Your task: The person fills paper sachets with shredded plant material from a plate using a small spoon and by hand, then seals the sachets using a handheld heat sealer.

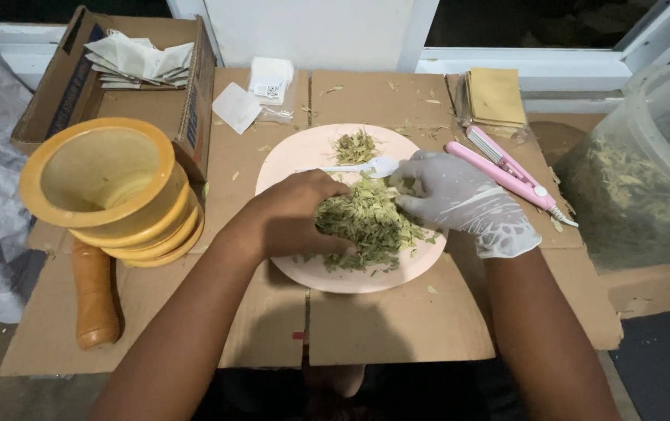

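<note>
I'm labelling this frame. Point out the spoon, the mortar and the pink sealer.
Spoon (380, 166), head view, on its white bowl.
Mortar (101, 173), head view, on its yellow inner wall.
Pink sealer (506, 173), head view, on its mid-body.

Makeshift home packing spot: cardboard worktop (397, 327), sachets (138, 61), sealer (510, 173).

The right hand (459, 204) wears a thin, glossy white glove, wrinkled like latex; the left hand (296, 217) is bare. Between them, dry, matt green leaf flakes (366, 222) lie on a smooth pink plate (358, 279) that looks like plastic, with a white plastic spoon (366, 167) at the far side. Flattened brown cardboard (397, 320), matt and rough, covers the desk. At left stands a smooth, satin-finished yellow wooden mortar (105, 183) and a wooden pestle (95, 300); at right, a glossy pink plastic sealer (506, 170) and a cloudy translucent plastic tub (650, 156).
</note>
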